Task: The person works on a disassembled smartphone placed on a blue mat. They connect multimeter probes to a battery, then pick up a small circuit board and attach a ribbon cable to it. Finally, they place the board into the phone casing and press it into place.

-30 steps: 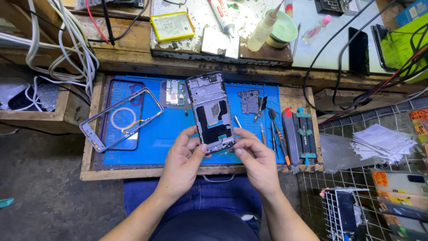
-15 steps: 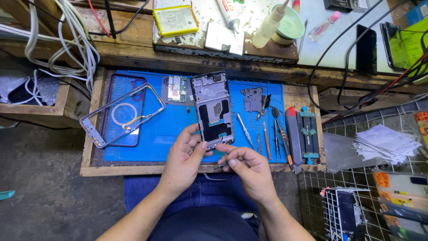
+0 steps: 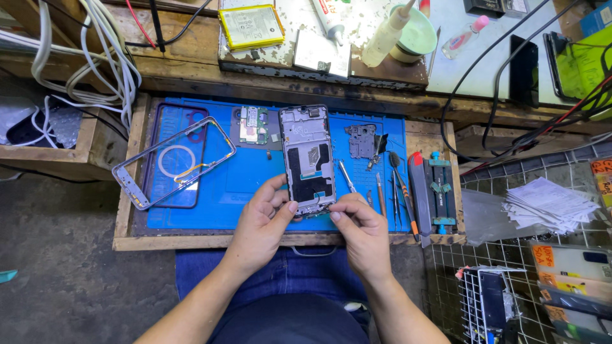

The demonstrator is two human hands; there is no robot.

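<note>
Over blue mat (image 3: 210, 197), both hands (image 3: 312, 223) gripping phone frame (image 3: 308, 159)

One head-worn camera looks steeply down, fairly near, over the blue mat (image 3: 255, 185) and workbench.

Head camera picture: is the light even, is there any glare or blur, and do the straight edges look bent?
Head view: light is even and soft, with only faint shadows under both hands; the opened phone frame and blue mat are sharp; slight glare on the clear phone case; left hand and right hand show no motion blur; the wooden tray edges bow a little, wide-lens distortion.
</note>
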